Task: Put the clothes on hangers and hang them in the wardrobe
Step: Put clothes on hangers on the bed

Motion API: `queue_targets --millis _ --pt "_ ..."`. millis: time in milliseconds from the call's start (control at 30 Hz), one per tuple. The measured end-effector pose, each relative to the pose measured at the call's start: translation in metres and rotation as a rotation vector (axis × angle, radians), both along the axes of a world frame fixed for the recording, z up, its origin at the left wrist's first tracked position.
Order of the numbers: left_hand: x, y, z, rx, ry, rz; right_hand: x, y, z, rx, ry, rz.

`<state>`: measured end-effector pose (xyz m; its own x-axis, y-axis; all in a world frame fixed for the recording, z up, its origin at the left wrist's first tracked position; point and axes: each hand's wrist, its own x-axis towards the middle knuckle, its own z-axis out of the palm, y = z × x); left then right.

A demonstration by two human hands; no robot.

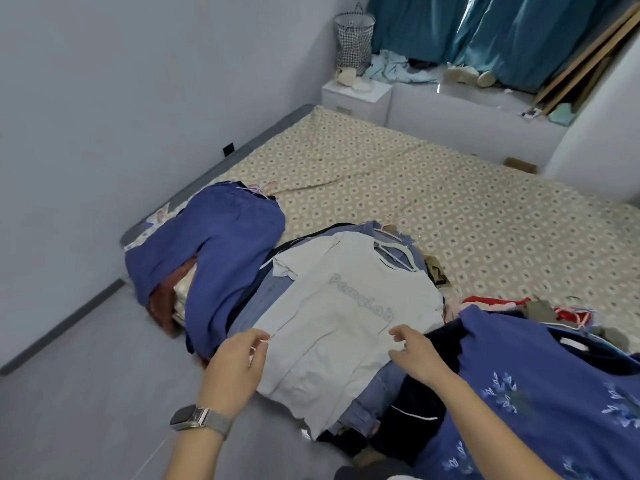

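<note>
T-shirt (343, 306) lies between both hands (235, 365).

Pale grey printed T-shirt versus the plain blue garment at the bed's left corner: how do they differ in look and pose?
The pale grey printed T-shirt lies spread flat on the middle pile, lettering across its chest; the plain blue garment is unprinted and draped in folds over a separate heap. The left hand pinches the T-shirt's edge; nothing touches the blue garment. Both lie on the patterned bed with a hanger at the neck.
</note>
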<state>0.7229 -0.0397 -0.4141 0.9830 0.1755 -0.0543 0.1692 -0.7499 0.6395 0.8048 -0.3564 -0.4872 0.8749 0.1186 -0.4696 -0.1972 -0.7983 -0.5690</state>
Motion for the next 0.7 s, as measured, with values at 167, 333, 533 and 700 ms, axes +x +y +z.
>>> queue_targets --millis 167,333,533,700 --pt "0.016 0.004 -0.007 -0.022 0.035 0.024 0.036 0.007 -0.021 -0.097 0.064 0.073" --pt "0.061 0.002 -0.013 0.045 0.079 -0.026 0.09 0.002 -0.045 -0.13 0.07 0.058" --pt "0.138 -0.018 -0.021 0.044 0.187 -0.062 0.163 -0.029 -0.078 -0.243 0.143 0.081" --pt "0.206 -0.047 -0.042 0.009 0.219 -0.121 0.215 -0.063 -0.113 -0.391 0.167 0.153"
